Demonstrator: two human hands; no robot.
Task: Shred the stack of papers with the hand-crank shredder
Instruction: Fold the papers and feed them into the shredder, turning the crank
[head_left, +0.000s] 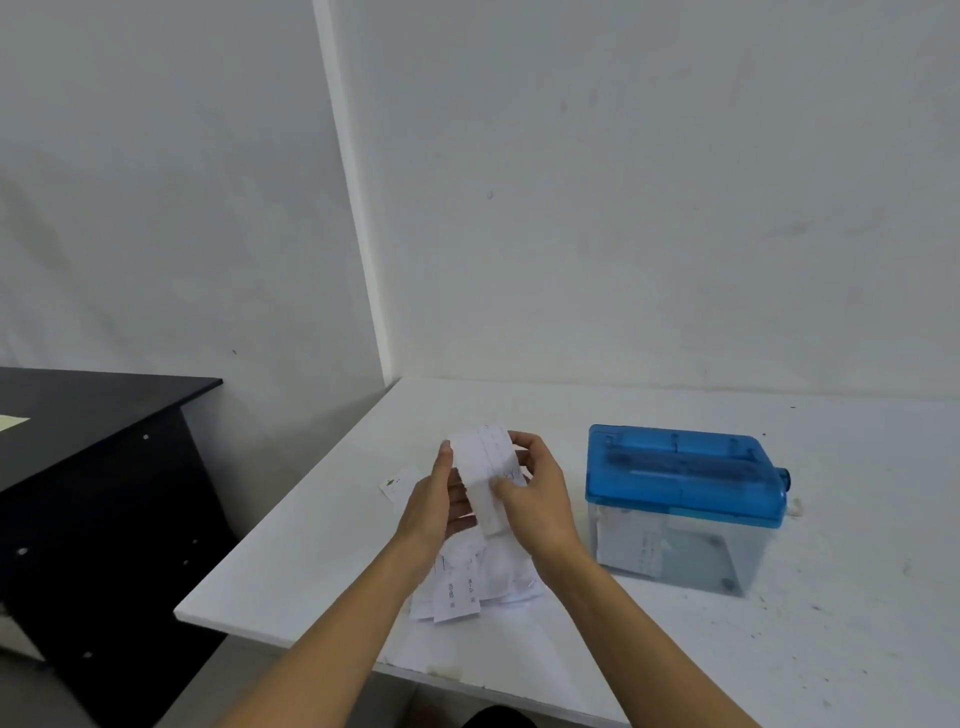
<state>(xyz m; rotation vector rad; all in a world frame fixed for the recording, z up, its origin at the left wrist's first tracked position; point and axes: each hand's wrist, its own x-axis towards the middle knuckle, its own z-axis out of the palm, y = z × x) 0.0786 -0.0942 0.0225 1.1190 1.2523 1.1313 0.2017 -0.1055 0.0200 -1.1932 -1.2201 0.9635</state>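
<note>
Head view — both hands, left hand (434, 506) and right hand (535, 496), pinch paper slips (485, 470).

Beyond my left hand (434, 501) and right hand (537, 499), two pale grey walls (649, 182) meet at a corner marked by a white vertical strip (353, 208). The white worktop (311, 545) shows dark specks toward the right. Left of my left hand stands a black desk (93, 415), apart from the worktop, with a pale sheet (10, 421) on top. Lighting is dim and even.

Shredder (680, 499): blue lid, clear bin. Papers (485, 478): white, faint dark print, perhaps text. Table (779, 649): white, speckled. Desk (93, 415): black.
</note>
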